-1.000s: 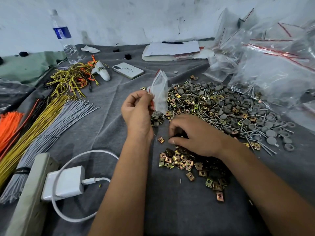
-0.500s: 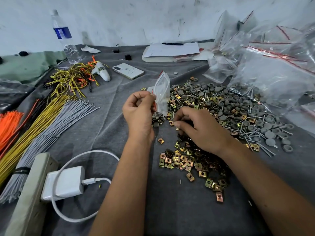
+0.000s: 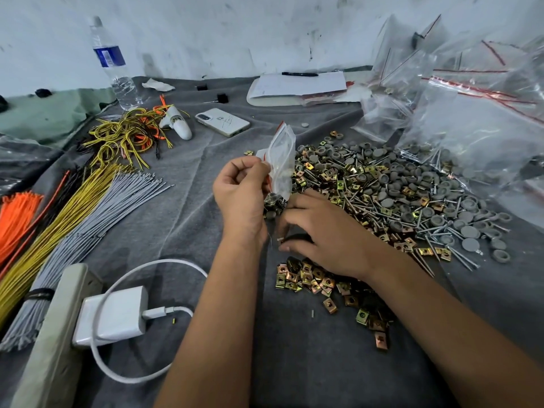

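My left hand pinches the top of a small clear zip bag with a red seal, held upright over the grey cloth; a few parts lie in its bottom. My right hand is just right of it, palm down and fingers curled, thumb and fingertips closing on a single brass metal clip on the cloth. A pile of brass clips lies under and in front of that hand. Beyond it spreads a heap of screws, grey caps and clips.
Large clear bags are heaped at the right. Bundles of yellow and grey wires and orange ties lie left, a charger on a power strip near left. A phone, a bottle and a notepad sit farther back.
My right hand rose from the clip pile to the bag's mouth, then came back down and left onto a lone clip. The left hand and bag stayed almost still.
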`<state>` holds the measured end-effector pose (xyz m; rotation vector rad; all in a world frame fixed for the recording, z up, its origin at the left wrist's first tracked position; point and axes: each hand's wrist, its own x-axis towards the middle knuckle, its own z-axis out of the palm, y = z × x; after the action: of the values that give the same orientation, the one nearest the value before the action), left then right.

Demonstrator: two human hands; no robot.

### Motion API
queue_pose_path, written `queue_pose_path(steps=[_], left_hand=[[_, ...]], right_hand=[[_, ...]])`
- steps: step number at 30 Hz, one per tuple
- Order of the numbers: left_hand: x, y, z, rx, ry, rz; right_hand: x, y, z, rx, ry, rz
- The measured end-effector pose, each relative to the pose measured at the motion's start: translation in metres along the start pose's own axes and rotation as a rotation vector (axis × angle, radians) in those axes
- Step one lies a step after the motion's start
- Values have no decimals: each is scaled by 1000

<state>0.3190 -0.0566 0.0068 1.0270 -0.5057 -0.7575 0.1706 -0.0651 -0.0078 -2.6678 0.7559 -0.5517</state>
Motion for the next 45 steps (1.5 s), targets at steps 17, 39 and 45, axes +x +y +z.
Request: queue_pose_path(steps=[17, 39, 45], left_hand=[[-12, -15, 10, 516, -362, 219], [2, -5, 3, 164, 104, 174], [1, -5, 3, 145, 98, 163]], right_hand=[[-12, 25, -29, 116, 659, 196], [4, 23, -11, -253, 161, 167], [-2, 23, -15, -97, 260, 219]])
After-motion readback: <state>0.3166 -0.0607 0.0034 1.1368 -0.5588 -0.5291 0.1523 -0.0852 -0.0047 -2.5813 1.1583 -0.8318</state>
